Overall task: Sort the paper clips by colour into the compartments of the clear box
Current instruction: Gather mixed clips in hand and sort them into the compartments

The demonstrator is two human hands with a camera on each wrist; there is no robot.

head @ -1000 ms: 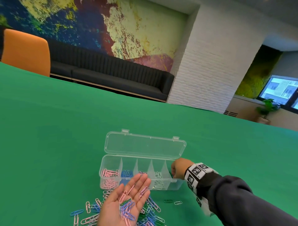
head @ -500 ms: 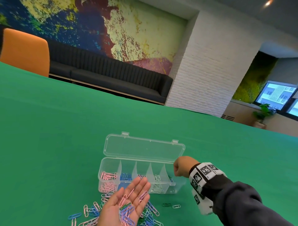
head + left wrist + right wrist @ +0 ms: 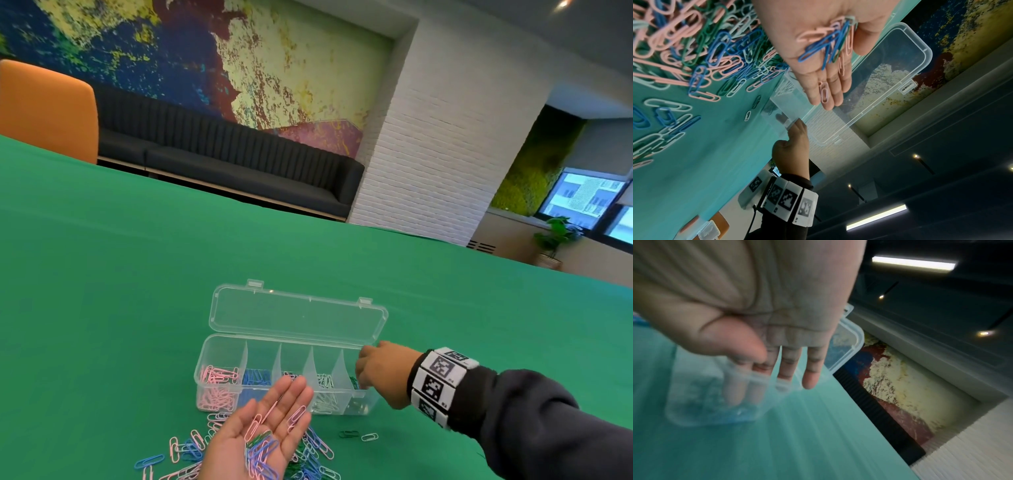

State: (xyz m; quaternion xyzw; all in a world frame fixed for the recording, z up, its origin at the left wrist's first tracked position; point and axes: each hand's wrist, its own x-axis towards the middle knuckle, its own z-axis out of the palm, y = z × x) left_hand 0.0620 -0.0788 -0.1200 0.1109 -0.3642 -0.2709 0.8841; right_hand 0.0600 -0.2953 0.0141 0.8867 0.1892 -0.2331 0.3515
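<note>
Many paper clips unsorted — light, slippery.
We note left hand flat, cradling clips; right hand fingers extended into clear box — pinch singly.

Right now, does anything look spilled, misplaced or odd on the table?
Nothing looks damaged. Unsorted paper clips lie heaped before the clear box, and a green clip and a white clip lie apart from the heap, as expected mid-sort.
</note>
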